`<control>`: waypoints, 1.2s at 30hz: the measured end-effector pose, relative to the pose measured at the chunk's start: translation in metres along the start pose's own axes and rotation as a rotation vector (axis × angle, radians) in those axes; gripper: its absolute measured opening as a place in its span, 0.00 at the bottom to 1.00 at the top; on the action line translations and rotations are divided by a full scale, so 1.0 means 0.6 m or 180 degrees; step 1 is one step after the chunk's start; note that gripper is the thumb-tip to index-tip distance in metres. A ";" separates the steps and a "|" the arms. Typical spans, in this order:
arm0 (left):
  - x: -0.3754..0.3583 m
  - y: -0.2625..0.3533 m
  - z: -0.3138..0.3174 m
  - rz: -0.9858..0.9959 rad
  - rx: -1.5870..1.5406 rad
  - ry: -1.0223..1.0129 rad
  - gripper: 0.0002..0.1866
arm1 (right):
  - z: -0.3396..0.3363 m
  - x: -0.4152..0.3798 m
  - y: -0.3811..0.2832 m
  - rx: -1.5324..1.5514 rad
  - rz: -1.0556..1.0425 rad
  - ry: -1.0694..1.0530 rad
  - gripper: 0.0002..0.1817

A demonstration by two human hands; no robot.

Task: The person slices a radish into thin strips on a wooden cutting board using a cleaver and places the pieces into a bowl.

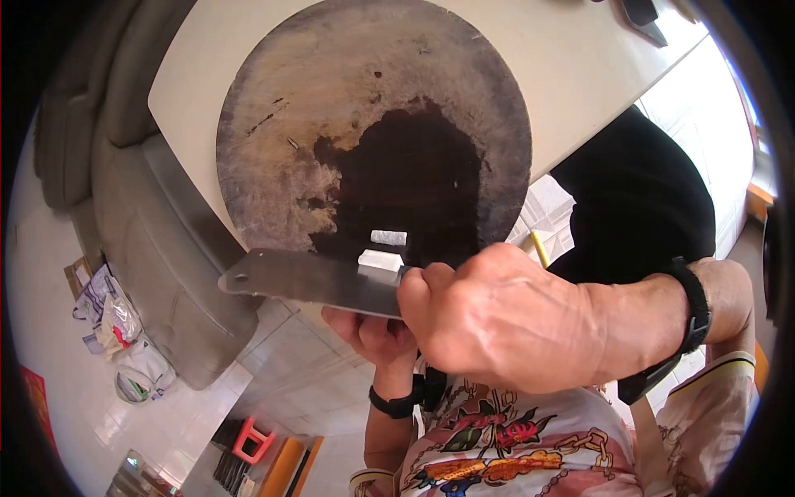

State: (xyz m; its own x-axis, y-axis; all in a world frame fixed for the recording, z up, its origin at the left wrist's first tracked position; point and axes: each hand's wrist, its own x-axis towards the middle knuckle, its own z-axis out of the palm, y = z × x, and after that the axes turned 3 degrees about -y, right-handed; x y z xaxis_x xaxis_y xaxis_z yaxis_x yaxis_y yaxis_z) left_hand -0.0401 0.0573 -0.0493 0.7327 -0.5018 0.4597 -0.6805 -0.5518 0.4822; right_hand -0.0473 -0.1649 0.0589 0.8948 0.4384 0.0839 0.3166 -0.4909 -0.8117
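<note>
Our right hand (497,319) is closed around a broad grey metal cleaver (310,280); our left hand (370,334) curls beneath (its hold we cannot tell).

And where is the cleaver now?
In the head view, left of centre: the cleaver is in the right hand, at the near edge of the round board, the left hand below its blade.

Bright daylight from right, fisheye edges blackened

The chopping board (286,91) looks like rough, matt wood. The cleaver blade (310,277) is smooth, dull-shining metal.
</note>
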 end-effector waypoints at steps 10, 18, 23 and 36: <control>0.016 -0.007 0.018 0.0271 -0.0194 0.0309 0.15 | 0.033 0.026 0.001 0.0350 0.0523 0.0297 0.08; 0.038 0.008 0.023 0.0584 0.0058 0.0680 0.09 | 0.018 -0.024 0.020 -0.0490 0.0685 0.0872 0.07; 0.033 0.006 0.028 0.0487 0.0010 0.0716 0.11 | 0.027 -0.061 -0.008 -0.0403 0.0323 0.0309 0.18; 0.018 0.003 0.030 0.0326 -0.0033 0.0622 0.10 | 0.012 -0.092 -0.010 -0.0085 0.0126 0.0031 0.26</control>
State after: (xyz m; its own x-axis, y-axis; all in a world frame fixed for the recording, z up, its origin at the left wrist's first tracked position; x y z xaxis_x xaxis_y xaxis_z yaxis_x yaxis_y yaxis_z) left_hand -0.0331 0.0386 -0.0569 0.6443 -0.4157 0.6420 -0.7520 -0.4972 0.4328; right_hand -0.1009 -0.1803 0.0551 0.9098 0.4111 0.0577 0.2891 -0.5276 -0.7987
